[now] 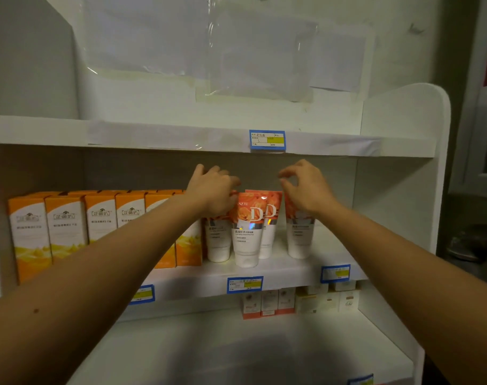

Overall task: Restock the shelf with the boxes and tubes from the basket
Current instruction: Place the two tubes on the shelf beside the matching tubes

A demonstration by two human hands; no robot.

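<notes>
Tubes (pixel 246 232), white with orange rose tops, stand upright between our hands; left hand (pixel 213 190) pinches one top, right hand (pixel 306 187) hovers loosely curled, empty.

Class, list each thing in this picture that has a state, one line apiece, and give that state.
Orange boxes: upright, in a row on the middle shelf.
Tubes: standing cap-down, right of the boxes.
Left hand: fingers on a tube's top.
Right hand: open, above the rightmost tube.
Top shelf: bare of stock.
</notes>
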